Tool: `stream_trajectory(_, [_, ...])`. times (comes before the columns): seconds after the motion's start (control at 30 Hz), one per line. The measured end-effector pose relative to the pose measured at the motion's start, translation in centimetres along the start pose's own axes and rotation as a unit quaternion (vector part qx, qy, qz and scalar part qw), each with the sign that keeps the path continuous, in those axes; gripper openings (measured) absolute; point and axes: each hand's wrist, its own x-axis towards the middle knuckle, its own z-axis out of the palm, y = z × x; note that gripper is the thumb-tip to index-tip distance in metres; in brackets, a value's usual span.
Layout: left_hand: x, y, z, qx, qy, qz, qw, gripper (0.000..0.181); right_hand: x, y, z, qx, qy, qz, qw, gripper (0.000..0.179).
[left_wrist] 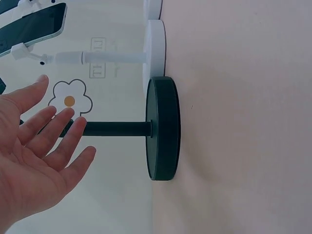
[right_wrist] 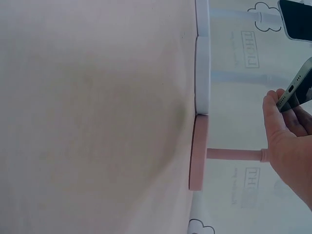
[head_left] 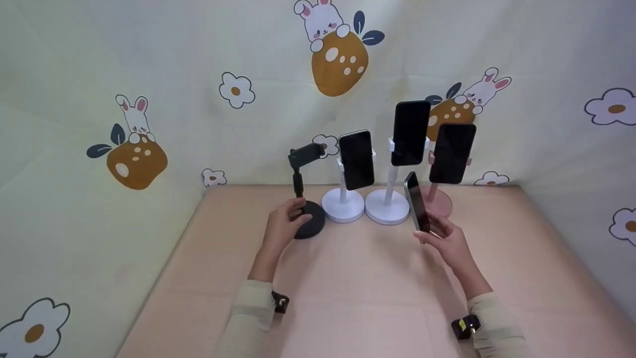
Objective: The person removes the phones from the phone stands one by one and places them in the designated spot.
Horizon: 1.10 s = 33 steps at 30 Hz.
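Observation:
My right hand [head_left: 449,243] pinches a smartphone [head_left: 416,201] by its lower end, thumb on one side and fingers on the other. The phone is tilted, its edge turned towards me, and overlaps the pink stand in the head view. Its port end [right_wrist: 291,88] shows in the right wrist view. My left hand [head_left: 285,223] is beside the black phone stand [head_left: 310,221], fingers loosely spread. In the left wrist view the palm [left_wrist: 29,170] faces the camera, fingertips overlapping the black post [left_wrist: 117,128]. The black stand's holder [head_left: 305,155] carries no phone.
Right of the black stand are two white phone stands [head_left: 343,211] and a pink stand [head_left: 443,204], in a row along the table's back edge. Each holds a dark-screened phone [head_left: 357,161]. A printed cloth [head_left: 268,124] hangs behind the pinkish table [head_left: 357,293].

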Motion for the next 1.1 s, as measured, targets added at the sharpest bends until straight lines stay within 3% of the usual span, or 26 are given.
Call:
stream_trajectory(0.3, [-0.13,-0.2,0.05,0.001,0.001,-0.011,0.9999,0.047,0.07,0.31,0.01,-0.004,-0.003,-0.001,1.0,0.077])
stream_trajectory(0.77, [0.07,-0.68,0.09,-0.009,-0.002,-0.002,1.0,0.045,0.17,0.58,0.14,-0.009,0.001,-0.006,0.9999,0.075])
stream_trajectory(1.1, [0.02,-0.65,0.11,-0.01,-0.002,-0.006,0.9999,0.044,0.08,0.81,0.04,-0.049,-0.006,-0.008,0.9988,0.075])
